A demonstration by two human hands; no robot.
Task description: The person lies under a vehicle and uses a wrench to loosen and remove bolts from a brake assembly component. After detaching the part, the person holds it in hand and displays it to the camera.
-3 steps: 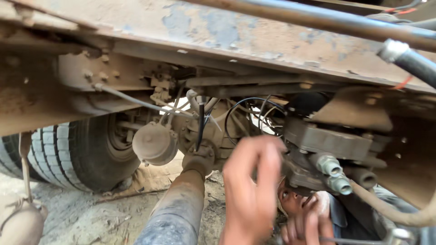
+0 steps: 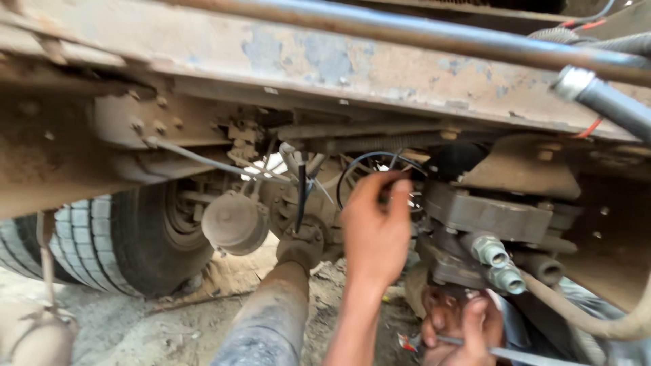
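I am looking up at the underside of a rusty truck. My left hand (image 2: 375,234) is raised with its fingers curled at the left edge of a grey metal valve block (image 2: 489,215), close to a loop of black cable (image 2: 359,163). Whether it grips anything there is hidden by the fingers. My right hand (image 2: 468,329) is low at the bottom edge, closed around a thin metal rod-like tool (image 2: 522,354) that points right. Two threaded metal fittings (image 2: 496,263) stick out of the block just above that hand.
A dusty drive shaft (image 2: 271,318) runs down the middle. A round brake chamber (image 2: 234,222) and a large tyre (image 2: 115,244) lie to the left. The brown frame rail (image 2: 325,61) spans the top, a black hose (image 2: 610,102) crosses top right, and a beige hose (image 2: 597,318) curves lower right.
My left hand has risen a little, its fingertips now at the valve block. The thin tool in my right hand has come into view.
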